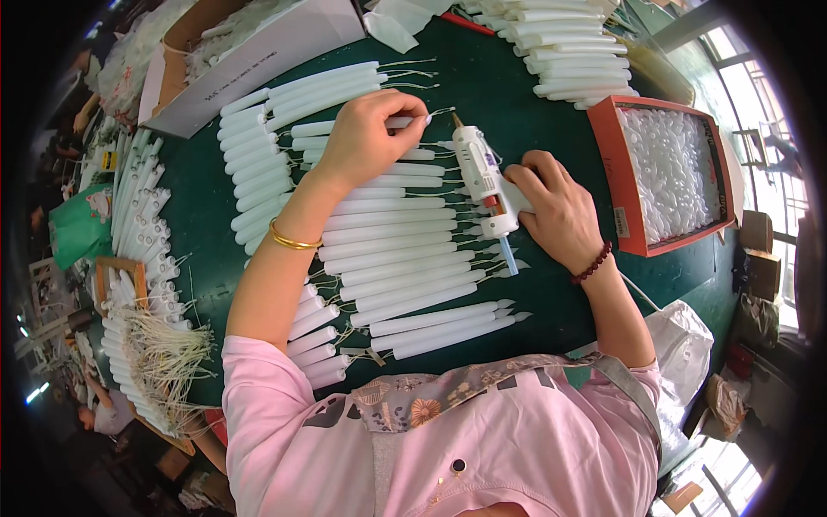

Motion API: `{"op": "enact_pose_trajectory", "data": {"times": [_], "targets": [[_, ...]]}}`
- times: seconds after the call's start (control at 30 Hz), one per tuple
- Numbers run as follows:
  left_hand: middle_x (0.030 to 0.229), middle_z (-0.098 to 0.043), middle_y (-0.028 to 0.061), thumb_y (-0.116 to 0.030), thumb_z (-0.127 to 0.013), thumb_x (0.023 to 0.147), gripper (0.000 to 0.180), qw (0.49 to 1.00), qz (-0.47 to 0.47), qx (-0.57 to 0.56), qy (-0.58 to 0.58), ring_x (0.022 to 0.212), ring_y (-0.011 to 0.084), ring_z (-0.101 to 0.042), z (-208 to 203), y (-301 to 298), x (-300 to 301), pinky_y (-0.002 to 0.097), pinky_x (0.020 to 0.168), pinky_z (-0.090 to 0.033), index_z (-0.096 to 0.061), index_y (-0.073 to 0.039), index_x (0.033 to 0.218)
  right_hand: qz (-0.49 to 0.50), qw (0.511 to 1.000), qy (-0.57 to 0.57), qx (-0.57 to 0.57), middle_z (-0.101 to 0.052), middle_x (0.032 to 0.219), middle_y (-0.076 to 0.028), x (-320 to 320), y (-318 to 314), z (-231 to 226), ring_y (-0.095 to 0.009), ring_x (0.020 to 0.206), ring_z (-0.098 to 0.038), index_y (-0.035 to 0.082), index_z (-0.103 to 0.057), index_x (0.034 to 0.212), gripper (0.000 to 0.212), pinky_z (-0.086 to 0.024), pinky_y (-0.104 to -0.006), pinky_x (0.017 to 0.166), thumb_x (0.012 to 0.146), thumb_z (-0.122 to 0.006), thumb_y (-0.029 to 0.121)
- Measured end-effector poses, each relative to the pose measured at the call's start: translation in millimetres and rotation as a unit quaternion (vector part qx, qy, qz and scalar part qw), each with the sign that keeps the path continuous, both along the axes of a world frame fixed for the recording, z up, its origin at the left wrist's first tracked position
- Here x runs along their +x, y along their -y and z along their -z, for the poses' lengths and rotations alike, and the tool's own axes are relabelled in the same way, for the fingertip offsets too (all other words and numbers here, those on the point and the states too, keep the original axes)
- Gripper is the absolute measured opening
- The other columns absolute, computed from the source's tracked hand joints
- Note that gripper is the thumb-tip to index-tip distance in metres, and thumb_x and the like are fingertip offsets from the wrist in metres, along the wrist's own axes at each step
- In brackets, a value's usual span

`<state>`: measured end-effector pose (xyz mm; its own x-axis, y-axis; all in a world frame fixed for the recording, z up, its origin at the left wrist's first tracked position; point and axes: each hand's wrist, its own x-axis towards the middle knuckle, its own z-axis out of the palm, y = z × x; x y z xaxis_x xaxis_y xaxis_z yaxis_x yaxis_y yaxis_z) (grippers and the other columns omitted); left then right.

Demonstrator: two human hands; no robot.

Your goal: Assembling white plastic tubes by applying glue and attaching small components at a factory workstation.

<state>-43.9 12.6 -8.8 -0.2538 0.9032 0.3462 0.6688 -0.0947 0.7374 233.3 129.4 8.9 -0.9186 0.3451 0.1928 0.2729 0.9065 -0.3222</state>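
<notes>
My left hand [370,138] is closed, its thumb and fingers pinching the wired end of a white candle-shaped tube. Thin wires stick out past the fingertips, close to the nozzle of a white glue gun [478,172]. My right hand [556,207] is wrapped round the glue gun's handle, and a pale glue stick [509,257] protrudes from its rear. Beneath and in front of my left hand lies a row of white candle tubes [392,237], wires toward the right. Several nearer white candles [444,327] carry flame-shaped tips. My fingers partly hide the pinched tube.
A red box [610,168] of small clear plastic pieces stands at the right on the green table [551,314]. White tubes [573,56] are stacked at the far right. A white carton [258,77] sits far left, and bundled wires [168,353] lie at the left edge.
</notes>
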Motion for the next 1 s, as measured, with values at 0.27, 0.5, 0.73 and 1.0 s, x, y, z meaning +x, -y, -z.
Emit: {"op": "enact_pose_trajectory", "data": {"times": [0.27, 0.5, 0.73, 1.0], "targets": [[0.087, -0.069, 0.0077, -0.001, -0.073, 0.091, 0.004, 1.0, -0.01, -0.008, 0.007, 0.076, 0.0168, -0.067, 0, -1, 4, 0.0272, 0.072, -0.056, -0.07, 0.001, 0.094, 0.032, 0.994, 0.061, -0.08, -0.054, 0.131, -0.011, 74, -12, -63, -0.033, 0.113, -0.062, 0.007, -0.065, 0.113, 0.043, -0.054, -0.0425, 0.091, 0.073, -0.081, 0.002], [0.086, -0.07, 0.0072, -0.001, -0.073, 0.091, 0.005, 0.999, -0.021, -0.029, 0.033, 0.074, 0.016, -0.065, 3, -2, 8, 0.0269, 0.071, -0.056, -0.069, 0.0, 0.094, 0.169, 0.985, -0.036, 0.003, -0.071, 0.098, -0.012, 96, -94, -74, -0.028, 0.084, -0.069, 0.003, -0.073, 0.107, 0.015, -0.056, -0.0357, 0.077, 0.094, -0.066, 0.002], [0.089, -0.07, 0.0079, -0.001, -0.073, 0.091, 0.006, 0.999, -0.013, -0.034, 0.009, 0.077, 0.0175, -0.067, 1, -2, 7, 0.0276, 0.074, -0.057, -0.068, 0.0, 0.095, 0.162, 0.986, 0.018, -0.034, -0.07, 0.105, -0.014, 87, -183, -21, -0.036, 0.102, -0.07, 0.005, -0.073, 0.105, 0.017, -0.056, -0.0439, 0.089, 0.089, -0.073, 0.011], [0.087, -0.068, 0.0066, 0.001, -0.071, 0.091, 0.005, 1.0, -0.009, -0.022, 0.0, 0.075, 0.0146, -0.064, -1, 2, 4, 0.0262, 0.072, -0.055, -0.067, 0.0, 0.095, 0.125, 0.991, 0.037, -0.001, -0.07, 0.103, -0.012, 74, -170, -18, -0.031, 0.098, -0.069, 0.006, -0.073, 0.104, 0.016, -0.057, -0.0407, 0.085, 0.089, -0.071, 0.012]]}}
